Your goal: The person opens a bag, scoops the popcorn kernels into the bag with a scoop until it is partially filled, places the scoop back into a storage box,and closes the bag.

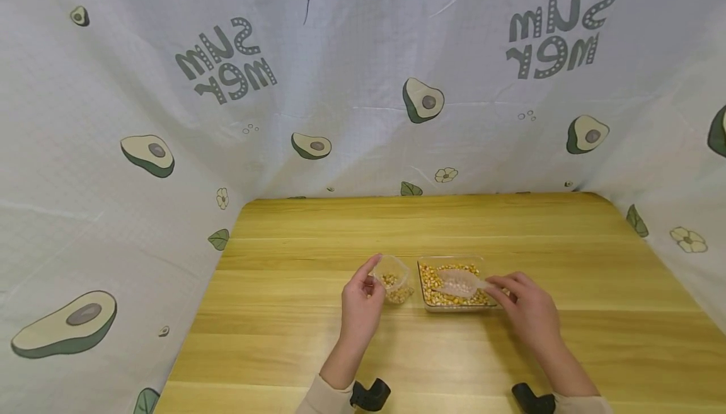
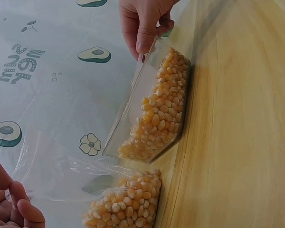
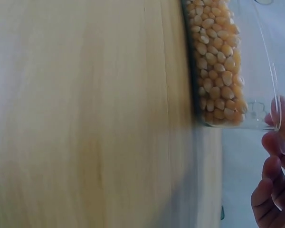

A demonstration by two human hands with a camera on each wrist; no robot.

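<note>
A clear plastic bag (image 1: 391,270) with corn kernels in its bottom stands on the table, its mouth spread open. My left hand (image 1: 362,310) pinches the bag's rim between thumb and fingers. Just to the right sits a rectangular clear glass container (image 1: 454,309) partly filled with yellow corn kernels (image 2: 164,109). My right hand (image 1: 532,312) grips the handle of a translucent scoop (image 1: 457,282) from the right side. The scoop's bowl lies over the kernels inside the container, pointing left toward the bag. In the right wrist view, the fingers (image 3: 271,171) are close to the container's rim.
The wooden table (image 1: 295,338) carries the bag and container near its middle. A pale curtain (image 1: 363,99) printed with avocados rises behind the table and along both sides. Black bands with camera mounts (image 1: 371,395) sit at both wrists.
</note>
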